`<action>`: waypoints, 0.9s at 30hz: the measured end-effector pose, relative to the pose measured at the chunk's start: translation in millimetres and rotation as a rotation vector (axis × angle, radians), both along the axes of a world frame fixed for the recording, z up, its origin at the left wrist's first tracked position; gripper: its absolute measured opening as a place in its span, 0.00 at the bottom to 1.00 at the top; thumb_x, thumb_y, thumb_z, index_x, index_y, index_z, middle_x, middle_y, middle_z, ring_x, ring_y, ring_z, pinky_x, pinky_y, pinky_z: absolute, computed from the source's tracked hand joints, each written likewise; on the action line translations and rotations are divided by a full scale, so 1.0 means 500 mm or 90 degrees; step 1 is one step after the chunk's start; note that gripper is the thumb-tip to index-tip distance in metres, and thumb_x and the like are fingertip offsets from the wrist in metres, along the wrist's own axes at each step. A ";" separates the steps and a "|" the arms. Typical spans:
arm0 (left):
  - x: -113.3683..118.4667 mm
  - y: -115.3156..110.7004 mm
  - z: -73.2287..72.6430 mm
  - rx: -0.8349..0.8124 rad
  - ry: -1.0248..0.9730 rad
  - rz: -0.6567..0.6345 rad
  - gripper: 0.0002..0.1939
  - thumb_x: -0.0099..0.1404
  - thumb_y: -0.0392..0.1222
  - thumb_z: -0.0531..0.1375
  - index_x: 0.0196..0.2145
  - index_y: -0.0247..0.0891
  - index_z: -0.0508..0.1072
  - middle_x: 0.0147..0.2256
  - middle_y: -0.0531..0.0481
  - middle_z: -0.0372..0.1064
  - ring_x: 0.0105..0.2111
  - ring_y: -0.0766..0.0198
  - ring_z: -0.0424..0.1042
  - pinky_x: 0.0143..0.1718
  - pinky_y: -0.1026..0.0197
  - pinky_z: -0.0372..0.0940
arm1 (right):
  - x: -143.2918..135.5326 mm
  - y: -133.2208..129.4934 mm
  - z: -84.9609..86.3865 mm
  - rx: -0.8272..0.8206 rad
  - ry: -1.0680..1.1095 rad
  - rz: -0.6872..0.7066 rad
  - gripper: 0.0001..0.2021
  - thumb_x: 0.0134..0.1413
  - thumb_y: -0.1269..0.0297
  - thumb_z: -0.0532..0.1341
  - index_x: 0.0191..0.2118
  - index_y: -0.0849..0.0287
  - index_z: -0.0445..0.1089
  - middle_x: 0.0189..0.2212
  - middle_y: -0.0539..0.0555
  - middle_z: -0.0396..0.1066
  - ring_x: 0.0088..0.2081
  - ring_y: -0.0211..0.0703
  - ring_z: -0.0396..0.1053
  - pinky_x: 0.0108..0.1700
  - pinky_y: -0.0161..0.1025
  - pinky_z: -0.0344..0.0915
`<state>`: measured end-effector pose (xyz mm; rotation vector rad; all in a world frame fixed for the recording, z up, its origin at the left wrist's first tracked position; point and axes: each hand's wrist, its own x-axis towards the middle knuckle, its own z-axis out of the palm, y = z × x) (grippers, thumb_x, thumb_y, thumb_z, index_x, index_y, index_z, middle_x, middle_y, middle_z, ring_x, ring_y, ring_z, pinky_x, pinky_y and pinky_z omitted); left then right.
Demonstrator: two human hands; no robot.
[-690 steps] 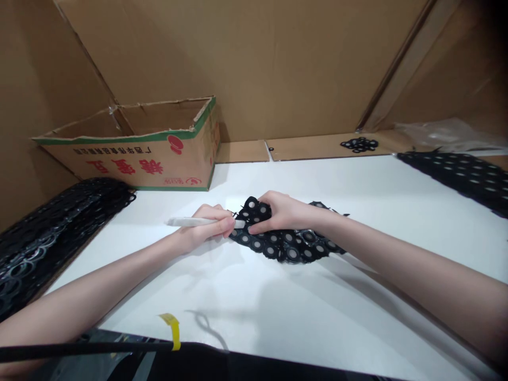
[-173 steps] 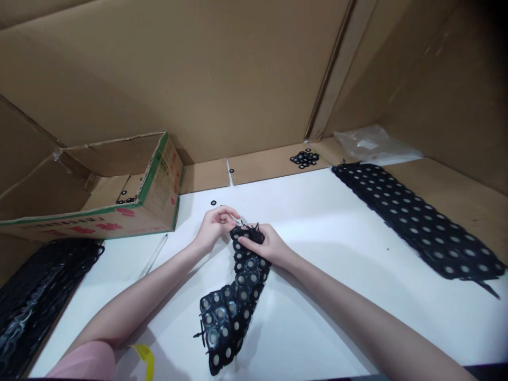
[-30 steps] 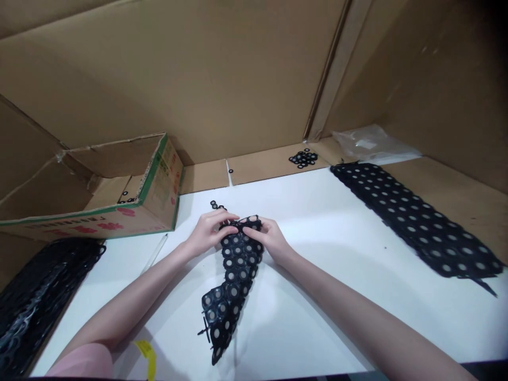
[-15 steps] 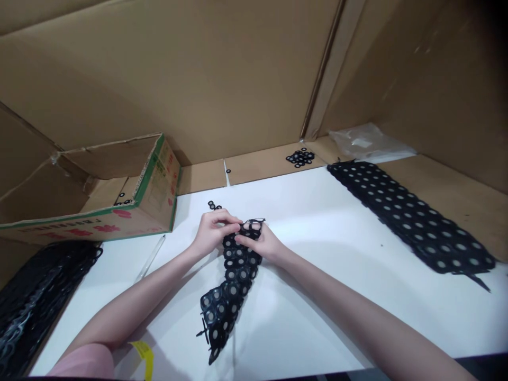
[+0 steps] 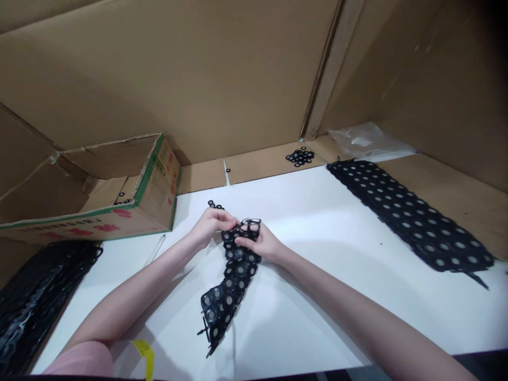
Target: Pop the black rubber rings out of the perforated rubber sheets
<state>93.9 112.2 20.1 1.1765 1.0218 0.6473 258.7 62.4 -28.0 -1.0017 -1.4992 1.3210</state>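
Observation:
A floppy black sheet of joined rubber rings point(image 5: 239, 270) with pale centres hangs down from between my hands over the white table point(image 5: 301, 317). My right hand point(image 5: 262, 242) grips its upper end from the right, thumb across the front and the other fingers behind. At the top edge, my left hand point(image 5: 216, 226) pinches the sheet with thumb and forefinger at a thin black strand. Loose black loops point(image 5: 251, 226) stand up above my right thumb. Just behind my left hand lie several small black rings point(image 5: 212, 204).
An open cardboard box point(image 5: 159, 196) with a few rings inside stands at left, above a stack of black sheets point(image 5: 43, 296). A clear pen-like stick point(image 5: 155, 250) lies near it. A ring pile point(image 5: 300, 156), a long dotted sheet point(image 5: 413, 217) and a plastic bag point(image 5: 369, 142) are at back and right.
My left hand has shifted slightly, its thumb and forefinger now pinching at the sheet's top edge. The sheet's lower end has swung and lifted a little.

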 end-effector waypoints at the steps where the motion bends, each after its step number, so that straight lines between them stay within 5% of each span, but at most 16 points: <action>1: 0.000 -0.001 -0.001 0.000 -0.002 0.003 0.08 0.42 0.39 0.69 0.19 0.31 0.76 0.24 0.47 0.75 0.26 0.66 0.67 0.32 0.64 0.59 | 0.001 0.000 0.001 0.003 -0.001 0.003 0.10 0.44 0.58 0.66 0.28 0.60 0.71 0.27 0.53 0.73 0.32 0.43 0.68 0.39 0.40 0.64; 18: -0.006 0.006 -0.010 0.021 0.047 -0.041 0.13 0.46 0.44 0.69 0.22 0.30 0.75 0.21 0.49 0.71 0.20 0.69 0.64 0.23 0.67 0.55 | -0.002 -0.005 0.000 -0.018 -0.049 0.016 0.08 0.43 0.61 0.64 0.24 0.60 0.67 0.25 0.52 0.71 0.33 0.45 0.68 0.40 0.41 0.63; 27: -0.036 0.007 0.014 0.134 0.032 -0.143 0.12 0.53 0.42 0.68 0.33 0.31 0.78 0.31 0.45 0.77 0.30 0.64 0.74 0.34 0.66 0.65 | 0.004 0.000 -0.001 -0.011 -0.006 -0.015 0.14 0.41 0.57 0.67 0.24 0.58 0.63 0.25 0.50 0.69 0.32 0.43 0.67 0.39 0.40 0.64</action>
